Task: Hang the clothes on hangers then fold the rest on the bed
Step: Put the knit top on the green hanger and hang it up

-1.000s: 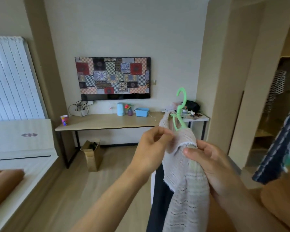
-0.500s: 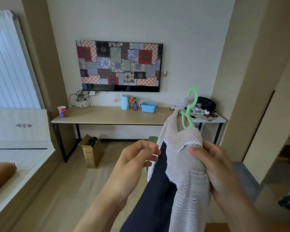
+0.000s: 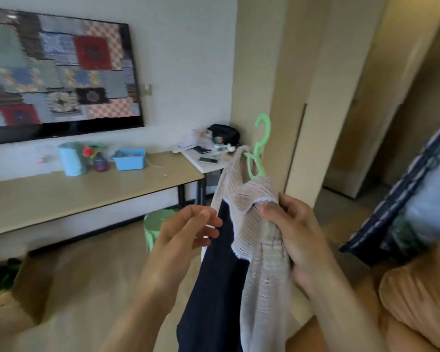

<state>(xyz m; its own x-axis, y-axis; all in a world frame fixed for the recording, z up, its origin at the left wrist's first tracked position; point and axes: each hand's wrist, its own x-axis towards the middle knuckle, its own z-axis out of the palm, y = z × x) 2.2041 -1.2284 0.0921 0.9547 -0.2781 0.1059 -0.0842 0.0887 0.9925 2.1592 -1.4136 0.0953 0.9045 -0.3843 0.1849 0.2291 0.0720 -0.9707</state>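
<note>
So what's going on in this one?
A person stands in a bedroom holding up a pale knit top that is draped over a green hanger. The right hand grips the top's shoulder bunched over the hanger arm. The left hand is beside the fabric, fingers loosely curled and holding nothing. A dark garment hangs down under the knit top. The hanger's hook is free, not yet on any rail.
</note>
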